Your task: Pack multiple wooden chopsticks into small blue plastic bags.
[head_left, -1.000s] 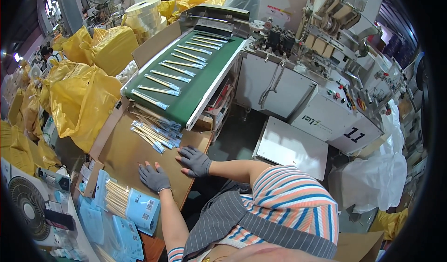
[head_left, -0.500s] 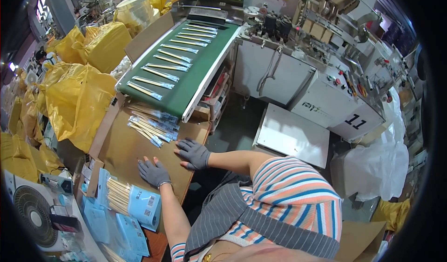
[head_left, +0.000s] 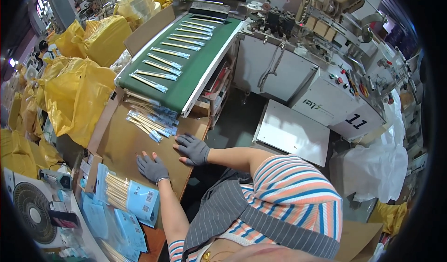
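Observation:
My left hand (head_left: 152, 168), in a grey glove with bare fingertips, lies flat on the brown tabletop (head_left: 122, 145), fingers spread. To its right, near the table's edge, my right hand (head_left: 192, 149) rests in a matching glove, fingers apart. Neither holds anything. Just beyond them is a loose pile of wrapped wooden chopsticks (head_left: 148, 124) with blue wrapper ends. More wrapped pairs lie spaced along a green conveyor belt (head_left: 139, 94) that ends above the pile. Beside my left wrist is a blue and clear pouch (head_left: 142, 201) filled with wooden sticks.
More flat blue pouches (head_left: 128, 229) lie at the lower left, near a fan (head_left: 33, 211). Yellow plastic sacks (head_left: 74, 94) crowd the left side. A white machine cabinet (head_left: 326, 104) stands right of the belt, with a low white platform (head_left: 293, 134) before it.
The wrapped chopsticks have travelled down the belt toward me. The lowest pair has dropped onto the pile, and another shows at the far end. My hands have hardly moved.

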The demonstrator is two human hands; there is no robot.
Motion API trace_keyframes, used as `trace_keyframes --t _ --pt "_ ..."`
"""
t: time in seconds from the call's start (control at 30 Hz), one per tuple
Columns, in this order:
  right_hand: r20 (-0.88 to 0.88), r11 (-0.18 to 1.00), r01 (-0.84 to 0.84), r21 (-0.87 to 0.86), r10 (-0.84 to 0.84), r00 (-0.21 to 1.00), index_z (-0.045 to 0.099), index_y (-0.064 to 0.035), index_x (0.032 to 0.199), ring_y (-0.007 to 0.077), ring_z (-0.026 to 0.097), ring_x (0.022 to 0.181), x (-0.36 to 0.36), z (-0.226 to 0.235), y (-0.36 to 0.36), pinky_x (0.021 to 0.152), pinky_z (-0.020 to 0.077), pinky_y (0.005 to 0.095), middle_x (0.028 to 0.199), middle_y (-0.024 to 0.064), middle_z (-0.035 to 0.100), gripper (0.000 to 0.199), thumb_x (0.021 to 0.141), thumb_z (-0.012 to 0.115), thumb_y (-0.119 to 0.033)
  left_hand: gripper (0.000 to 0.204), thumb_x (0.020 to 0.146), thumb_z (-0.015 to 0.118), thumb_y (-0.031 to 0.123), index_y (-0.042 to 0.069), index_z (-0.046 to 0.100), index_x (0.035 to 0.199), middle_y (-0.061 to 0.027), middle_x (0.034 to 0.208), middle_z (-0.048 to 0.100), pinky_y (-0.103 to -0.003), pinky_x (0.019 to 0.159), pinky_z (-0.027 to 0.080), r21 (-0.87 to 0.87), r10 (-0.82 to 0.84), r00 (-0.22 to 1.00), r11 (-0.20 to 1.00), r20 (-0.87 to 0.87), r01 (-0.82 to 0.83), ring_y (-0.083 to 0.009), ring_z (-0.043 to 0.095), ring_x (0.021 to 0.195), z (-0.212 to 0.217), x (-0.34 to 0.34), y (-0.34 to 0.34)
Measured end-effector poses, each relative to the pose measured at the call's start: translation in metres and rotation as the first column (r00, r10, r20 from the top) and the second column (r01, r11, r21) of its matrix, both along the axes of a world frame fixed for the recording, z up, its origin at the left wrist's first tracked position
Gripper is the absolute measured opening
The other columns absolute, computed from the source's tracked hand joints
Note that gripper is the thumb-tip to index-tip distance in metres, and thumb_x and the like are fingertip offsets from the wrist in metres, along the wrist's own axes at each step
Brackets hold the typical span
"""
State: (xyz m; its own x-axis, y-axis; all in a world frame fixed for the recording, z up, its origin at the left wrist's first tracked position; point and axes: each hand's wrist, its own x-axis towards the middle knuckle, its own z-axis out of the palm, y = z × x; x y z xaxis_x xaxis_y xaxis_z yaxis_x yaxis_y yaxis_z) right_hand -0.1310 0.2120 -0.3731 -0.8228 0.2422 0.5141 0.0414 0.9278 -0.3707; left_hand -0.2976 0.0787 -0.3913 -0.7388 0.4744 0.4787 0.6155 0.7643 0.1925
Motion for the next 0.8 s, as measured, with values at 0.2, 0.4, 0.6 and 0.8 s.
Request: trace_keyframes --t 0.2,0.4,0.6,0.8 --pt "0.039 0.999 -0.04 -0.001 0.04 0.998 0.051 -0.0031 0.121 0.04 0.039 0.124 -0.001 -0.005 -0.001 0.106 0.0277 0.05 0.129 0.0254 0.043 0.057 0.075 0.06 -0.036 0.045 0.089 0.05 0.037 0.006 0.054 0.122 -0.0202 0.131 0.048 -0.044 0.102 0.031 0.044 0.015 1.0 0.999 -0.008 -0.014 -0.0339 0.042 0.123 -0.005 0.003 -0.006" --pt "0.09 0.997 -0.078 0.019 0.076 0.993 0.049 -0.0032 0.118 0.0418 0.044 0.11 -0.003 0.017 0.01 0.097 0.036 0.0497 0.122 0.0233 0.045 0.052 0.076 0.062 -0.031 0.043 0.086 0.054 0.036 0.007 0.055 0.118 -0.0192 0.126 0.051 -0.046 0.1 0.034 0.094 -0.003 0.998 0.996 -0.056 0.008 -0.0347 0.044 0.12 0.007 0.005 0.008" --pt "-0.198 0.965 -0.261 0.025 0.261 0.945 0.039 -0.0024 0.131 0.0449 0.038 0.121 -0.09 0.073 -0.015 0.101 0.0324 0.0499 0.133 0.0289 0.036 0.066 0.078 0.062 -0.035 0.044 0.088 0.051 0.035 0.005 0.053 0.12 -0.0209 0.126 0.05 -0.045 0.101 0.031 0.106 0.017 0.999 0.994 0.05 -0.022 -0.0354 0.043 0.12 0.006 0.003 -0.003" --pt "0.55 0.922 0.288 -0.258 -0.105 0.828 0.03 0.003 0.136 0.0378 0.048 0.119 -0.221 0.068 0.093 0.099 0.0403 0.0406 0.129 0.0278 0.046 0.105 0.059 0.078 -0.049 0.043 0.089 0.05 0.032 0.001 0.054 0.118 -0.0211 0.124 0.051 -0.046 0.102 0.031 0.179 0.086 0.995 0.979 0.053 -0.095 -0.0365 0.044 0.118 0.005 0.002 -0.016"
